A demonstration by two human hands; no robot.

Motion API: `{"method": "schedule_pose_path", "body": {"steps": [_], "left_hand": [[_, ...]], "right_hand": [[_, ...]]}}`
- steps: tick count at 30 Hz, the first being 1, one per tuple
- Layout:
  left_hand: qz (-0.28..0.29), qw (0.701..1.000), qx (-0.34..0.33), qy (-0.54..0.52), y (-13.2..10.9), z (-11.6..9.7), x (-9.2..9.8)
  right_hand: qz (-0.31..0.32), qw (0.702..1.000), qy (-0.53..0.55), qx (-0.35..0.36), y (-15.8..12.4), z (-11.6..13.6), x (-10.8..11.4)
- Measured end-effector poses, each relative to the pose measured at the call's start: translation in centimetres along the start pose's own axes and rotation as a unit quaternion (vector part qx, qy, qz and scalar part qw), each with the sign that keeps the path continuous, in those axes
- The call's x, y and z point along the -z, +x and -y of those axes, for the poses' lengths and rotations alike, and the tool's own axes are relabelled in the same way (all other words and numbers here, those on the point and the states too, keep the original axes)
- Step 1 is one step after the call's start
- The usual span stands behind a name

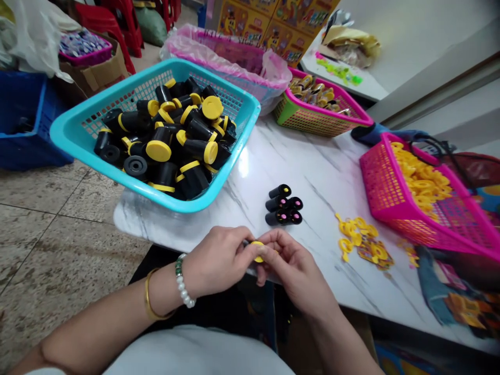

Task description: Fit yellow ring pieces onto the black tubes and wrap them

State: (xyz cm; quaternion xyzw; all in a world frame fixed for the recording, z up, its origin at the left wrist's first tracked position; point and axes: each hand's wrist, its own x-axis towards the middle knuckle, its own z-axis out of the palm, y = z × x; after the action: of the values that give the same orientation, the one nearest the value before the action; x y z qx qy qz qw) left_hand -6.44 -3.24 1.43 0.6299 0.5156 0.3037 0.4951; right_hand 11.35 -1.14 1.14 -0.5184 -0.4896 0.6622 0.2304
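My left hand (217,259) and my right hand (294,264) meet at the near edge of the marble table (312,166), both pinched on one small black cylinder with a yellow cap (258,248); fingers hide most of its body. Just beyond my hands lie several black tubes with pink ends (283,204). A loose pile of yellow rings (361,237) lies on the table to the right of them. A turquoise basket (78,136) at the left holds several black cylinders with yellow caps (172,140).
A pink basket (394,208) of yellow rings stands at the right edge. A pink and green basket (312,121) of small parts and a bag-lined bin (230,54) stand at the back. Printed sheets (457,297) lie at the right front. A blue crate (23,125) sits on the floor at left.
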Motion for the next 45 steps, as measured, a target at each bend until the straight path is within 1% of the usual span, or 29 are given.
{"method": "schedule_pose_path", "body": {"steps": [2,6,8,10,12,14,16,18,20,22,24,26,28,31,33,35,37,38,39,40,42,43,44,45], "left_hand": [[-0.03,0.999,0.03,-0.016,0.4,0.1,-0.2],[-0.034,0.999,0.028,-0.03,0.4,0.6,-0.7],[-0.052,0.998,0.002,-0.031,0.0,0.9,-1.0],[-0.08,0.996,-0.046,-0.019,-0.5,1.3,-1.6],[-0.108,0.99,-0.085,0.023,-0.9,1.8,-2.3],[-0.129,0.983,-0.103,0.082,-1.2,2.1,-3.0],[-0.143,0.974,-0.113,0.133,-1.3,2.3,-3.5],[-0.14,0.964,-0.135,0.182,-1.4,2.2,-3.7],[-0.132,0.947,-0.163,0.244,-1.2,2.2,-3.7],[-0.131,0.922,-0.191,0.311,-0.9,2.1,-3.5],[-0.132,0.898,-0.222,0.357,-0.6,2.1,-3.4],[-0.133,0.886,-0.243,0.372,-0.2,2.2,-3.4],[-0.135,0.889,-0.238,0.368,0.0,2.4,-3.6],[-0.143,0.909,-0.191,0.343,-0.2,2.5,-4.2],[-0.136,0.924,-0.165,0.316,-0.4,2.4,-4.5],[-0.123,0.934,-0.158,0.295,-0.6,2.0,-4.3],[-0.131,0.932,-0.178,0.288,-1.0,1.1,-3.3],[-0.152,0.922,-0.201,0.293,-1.4,0.4,-2.5],[-0.184,0.907,-0.229,0.303,-1.8,-0.5,-1.4],[-0.223,0.885,-0.257,0.319,-2.1,-1.4,0.0],[-0.316,0.821,-0.29,0.377,-2.4,-3.0,3.4],[-0.363,0.784,-0.286,0.415,-2.1,-3.7,5.2],[-0.401,0.757,-0.265,0.443,-1.6,-4.1,6.9],[-0.414,0.748,-0.24,0.46,-1.0,-4.4,8.3]], "right_hand": [[-0.011,1.0,-0.018,0.012,0.0,-0.1,-0.1],[-0.026,0.999,0.004,0.034,0.2,-0.6,-0.2],[-0.038,0.998,0.021,0.041,0.1,-1.0,-0.3],[-0.061,0.996,0.028,0.052,0.0,-1.4,-0.3],[-0.085,0.993,0.043,0.068,-0.5,-1.8,-0.3],[-0.093,0.989,0.08,0.083,-1.1,-2.4,0.0],[-0.08,0.984,0.127,0.094,-1.7,-2.9,0.4],[-0.056,0.983,0.142,0.102,-2.1,-3.2,1.1],[-0.027,0.987,0.116,0.111,-2.0,-3.0,1.8],[0.009,0.992,0.07,0.102,-1.5,-2.2,2.2],[0.058,0.996,0.015,0.062,-0.8,-1.0,2.2],[0.089,0.995,-0.027,0.021,0.0,0.2,1.9],[0.097,0.994,-0.044,0.005,0.6,0.9,1.5],[0.08,0.995,-0.058,0.015,0.4,0.5,0.8],[0.042,0.996,-0.069,0.049,-0.4,-0.5,0.4],[-0.027,0.992,-0.063,0.109,-1.2,-1.8,-0.1],[-0.077,0.986,-0.026,0.143,-2.0,-3.1,-0.5],[-0.095,0.984,0.0,0.15,-2.5,-3.6,-0.6],[-0.108,0.982,0.022,0.151,-2.9,-4.0,-0.6],[-0.12,0.98,0.035,0.154,-3.4,-4.1,-0.5],[-0.15,0.975,0.018,0.164,-4.1,-4.0,0.7],[-0.175,0.969,-0.006,0.172,-4.3,-3.6,1.7],[-0.209,0.96,-0.034,0.181,-4.3,-3.2,3.1],[-0.25,0.947,-0.062,0.192,-4.2,-2.6,4.6]]}}
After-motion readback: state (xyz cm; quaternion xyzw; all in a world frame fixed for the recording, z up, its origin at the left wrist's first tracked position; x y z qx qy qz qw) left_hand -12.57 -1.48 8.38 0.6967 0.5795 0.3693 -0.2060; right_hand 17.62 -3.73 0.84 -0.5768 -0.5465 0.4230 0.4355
